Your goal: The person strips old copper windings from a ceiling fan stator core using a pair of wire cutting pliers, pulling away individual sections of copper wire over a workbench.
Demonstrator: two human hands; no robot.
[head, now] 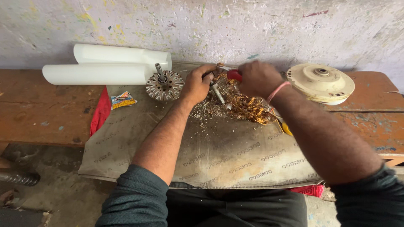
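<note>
A person's right hand (pixel 257 78) is closing its grip around a red-handled tool (pixel 234 75) while the left hand (pixel 197 84) is pinning down a tangle of copper wire (pixel 246 107) on the cloth-covered tabletop (pixel 38 113), near its far edge, between a rotor (pixel 164 85) and a cream motor cover (pixel 322 83).

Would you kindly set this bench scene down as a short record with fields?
Surface: wooden bench covered by a worn printed cloth
Left hand: pressed on a tangle of copper winding wire, fingers curled on it
Right hand: closed on a red-handled tool over the wire
Left of the hands: a slotted metal rotor with a shaft; behind it, two white plastic tubes
Right: a cream round motor cover
Small items: colourful wrapper, red cloth
</note>
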